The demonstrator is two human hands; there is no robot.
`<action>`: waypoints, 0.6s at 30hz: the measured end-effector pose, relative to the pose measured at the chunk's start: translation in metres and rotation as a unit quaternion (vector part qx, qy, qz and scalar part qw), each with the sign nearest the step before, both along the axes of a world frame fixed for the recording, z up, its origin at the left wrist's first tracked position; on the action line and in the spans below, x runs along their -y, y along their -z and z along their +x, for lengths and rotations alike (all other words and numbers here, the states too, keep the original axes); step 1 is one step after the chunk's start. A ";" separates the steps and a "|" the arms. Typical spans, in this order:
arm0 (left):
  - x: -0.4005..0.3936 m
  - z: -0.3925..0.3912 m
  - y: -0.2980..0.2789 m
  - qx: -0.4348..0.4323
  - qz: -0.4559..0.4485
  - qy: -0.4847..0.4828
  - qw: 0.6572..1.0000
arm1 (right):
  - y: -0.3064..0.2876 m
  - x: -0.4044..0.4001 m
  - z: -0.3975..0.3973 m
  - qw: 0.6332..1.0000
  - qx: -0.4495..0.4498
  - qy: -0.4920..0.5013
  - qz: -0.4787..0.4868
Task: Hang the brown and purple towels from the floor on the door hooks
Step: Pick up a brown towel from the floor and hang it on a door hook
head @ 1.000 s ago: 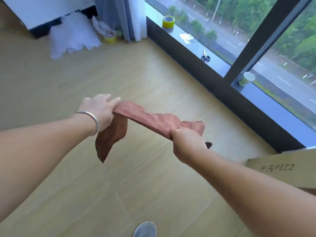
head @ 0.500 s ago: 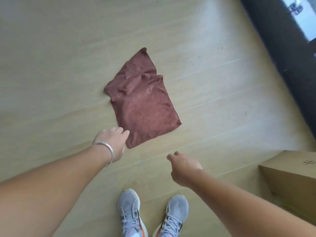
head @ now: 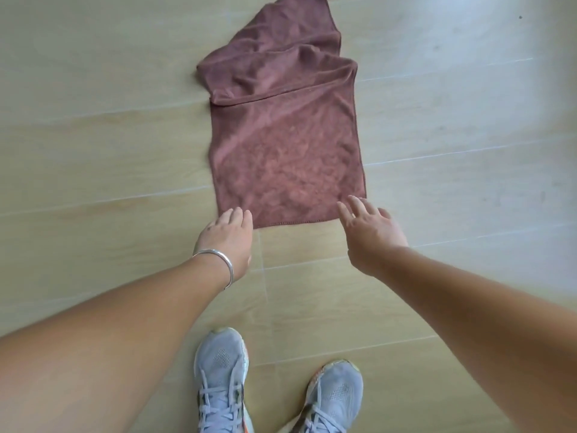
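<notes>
The brown towel [head: 287,145] is spread flat on the pale wooden floor [head: 93,151], its far part rumpled and folded over. The left hand [head: 228,235] is held at the towel's near left corner, fingers relaxed and together, nothing gripped; a silver bangle [head: 218,260] is worn on that wrist. The right hand [head: 371,226] is held at the near right corner, fingers spread. Two grey sneakers [head: 221,379] are seen below.

The brown towel [head: 281,145] lies spread on the floor [head: 93,135], its near half flat and roughly square with a stitched hem toward the viewer, its far half rumpled in folds, narrowing to a corner.
</notes>
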State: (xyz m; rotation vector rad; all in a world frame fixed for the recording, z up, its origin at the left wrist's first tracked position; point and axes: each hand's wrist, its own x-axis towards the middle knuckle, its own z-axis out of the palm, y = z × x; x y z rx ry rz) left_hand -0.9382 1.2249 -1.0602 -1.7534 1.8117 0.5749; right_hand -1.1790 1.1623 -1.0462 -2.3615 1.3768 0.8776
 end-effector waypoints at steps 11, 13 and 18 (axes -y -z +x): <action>0.027 0.011 0.108 -0.037 -0.142 -0.013 0.989 | 0.114 0.039 0.005 0.995 0.008 -0.043 -0.095; 0.033 0.017 0.110 -0.035 -0.152 -0.002 0.988 | 0.114 0.038 0.006 0.994 0.036 -0.031 -0.099; 0.010 0.031 0.076 -0.012 -0.066 -0.004 0.998 | 0.076 0.004 0.010 0.999 0.045 0.001 -0.026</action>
